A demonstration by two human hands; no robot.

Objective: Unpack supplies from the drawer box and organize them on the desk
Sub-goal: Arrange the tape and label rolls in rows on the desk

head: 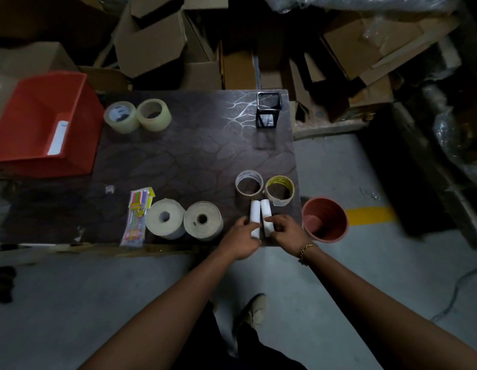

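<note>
Two slim white rolls lie side by side near the dark desk's front right corner. My left hand grips the left white roll; my right hand grips the right white roll. Just beyond them stand a brown tape ring and a yellow-lined tape ring. Two fat paper rolls and a pack of coloured pens sit along the front edge. Two clear tape rolls rest at the back left. The red drawer box is at the left end.
A black mesh pen holder stands at the desk's back right. A reddish bucket sits on the floor right of the desk. Cardboard boxes pile up behind. My shoe is on the grey floor below.
</note>
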